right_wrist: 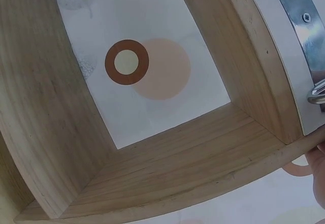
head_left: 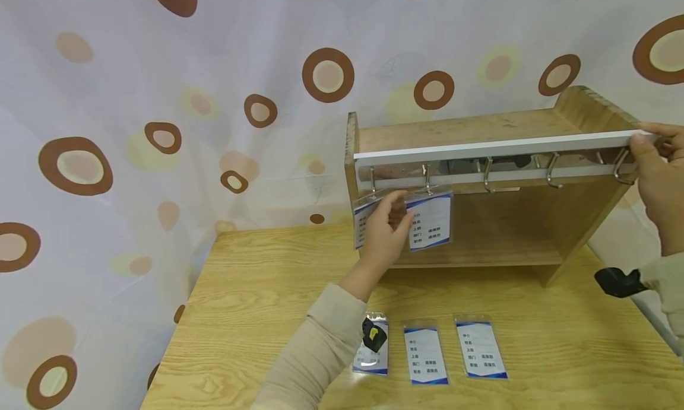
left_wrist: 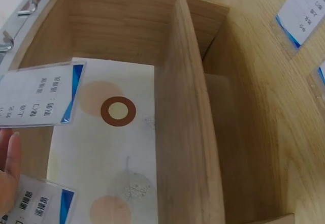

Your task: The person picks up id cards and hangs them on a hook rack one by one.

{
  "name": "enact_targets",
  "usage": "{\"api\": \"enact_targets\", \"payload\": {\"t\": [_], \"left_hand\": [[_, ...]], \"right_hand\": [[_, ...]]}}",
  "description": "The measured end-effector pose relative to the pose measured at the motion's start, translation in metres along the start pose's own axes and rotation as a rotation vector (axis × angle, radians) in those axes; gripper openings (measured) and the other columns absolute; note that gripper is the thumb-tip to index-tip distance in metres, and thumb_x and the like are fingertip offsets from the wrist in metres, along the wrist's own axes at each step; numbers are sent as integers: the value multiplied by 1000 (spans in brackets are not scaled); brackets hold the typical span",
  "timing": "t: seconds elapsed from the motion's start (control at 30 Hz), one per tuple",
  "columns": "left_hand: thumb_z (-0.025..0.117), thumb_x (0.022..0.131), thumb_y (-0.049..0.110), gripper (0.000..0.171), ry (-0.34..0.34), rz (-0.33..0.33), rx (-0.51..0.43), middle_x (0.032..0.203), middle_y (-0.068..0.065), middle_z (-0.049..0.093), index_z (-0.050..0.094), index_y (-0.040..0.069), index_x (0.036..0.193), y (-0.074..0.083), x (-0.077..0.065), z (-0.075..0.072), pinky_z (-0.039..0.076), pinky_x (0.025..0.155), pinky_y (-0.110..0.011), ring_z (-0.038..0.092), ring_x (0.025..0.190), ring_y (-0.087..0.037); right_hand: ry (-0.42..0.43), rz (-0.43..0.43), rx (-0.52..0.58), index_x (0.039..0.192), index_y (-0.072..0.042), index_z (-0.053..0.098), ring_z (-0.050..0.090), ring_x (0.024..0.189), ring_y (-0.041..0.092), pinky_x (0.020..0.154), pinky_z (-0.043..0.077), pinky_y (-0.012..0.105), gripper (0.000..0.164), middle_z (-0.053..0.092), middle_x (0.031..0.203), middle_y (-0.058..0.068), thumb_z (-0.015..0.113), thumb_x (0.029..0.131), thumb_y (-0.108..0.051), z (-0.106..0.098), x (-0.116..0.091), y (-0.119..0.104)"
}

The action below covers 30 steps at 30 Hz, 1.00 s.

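Two clear-sleeved name badges hang from the two leftmost hooks of a metal hook rail [head_left: 513, 164] on a wooden shelf [head_left: 481, 261]. My left hand [head_left: 386, 229] is between them, overlapping the left badge [head_left: 361, 226] in the head view. Its fingertips are right at the left edge of the second badge [head_left: 430, 220], with thumb and index finger apart. In the left wrist view, fingers [left_wrist: 11, 160] show beside that badge's edge. At the rail's right end, my right hand [head_left: 659, 172] grips the shelf's upper corner, thumb in front; the right wrist view shows only part of this hand.
Three more badges lie in a row on the wood-grain table [head_left: 256, 291]: one [head_left: 371, 362] partly behind the left sleeve, a middle badge [head_left: 426, 353] and a right badge [head_left: 481, 347]. Three hooks to the right hold nothing. A patterned cloth [head_left: 214, 72] hangs behind.
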State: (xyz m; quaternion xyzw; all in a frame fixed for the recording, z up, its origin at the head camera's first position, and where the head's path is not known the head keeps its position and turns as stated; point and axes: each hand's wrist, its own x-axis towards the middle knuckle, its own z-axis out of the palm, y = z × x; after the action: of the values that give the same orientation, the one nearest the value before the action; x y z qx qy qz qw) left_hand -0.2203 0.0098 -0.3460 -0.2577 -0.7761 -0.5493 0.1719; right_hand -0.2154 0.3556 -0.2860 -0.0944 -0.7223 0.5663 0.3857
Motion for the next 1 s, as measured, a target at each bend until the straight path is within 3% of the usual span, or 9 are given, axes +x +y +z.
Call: {"api": "enact_targets", "payload": {"t": [0.43, 1.0], "left_hand": [[55, 84, 6, 28, -77, -48, 37, 90, -6, 58, 50, 1, 110, -23, -29, -8, 44, 65, -18, 55, 80, -13], [56, 82, 4, 22, -194, -197, 103, 87, -4, 58, 54, -1, 103, -62, -72, -9, 44, 68, -17, 53, 77, -11]], "right_hand": [[1, -3, -7, 111, -14, 56, 44, 80, 1, 64, 35, 6, 27, 50, 85, -10, 47, 87, -6, -1, 0, 2], [1, -30, 4, 110, -12, 57, 45, 79, 2, 63, 37, 6, 26, 51, 85, -8, 49, 86, -6, 0, 0, 3]]}}
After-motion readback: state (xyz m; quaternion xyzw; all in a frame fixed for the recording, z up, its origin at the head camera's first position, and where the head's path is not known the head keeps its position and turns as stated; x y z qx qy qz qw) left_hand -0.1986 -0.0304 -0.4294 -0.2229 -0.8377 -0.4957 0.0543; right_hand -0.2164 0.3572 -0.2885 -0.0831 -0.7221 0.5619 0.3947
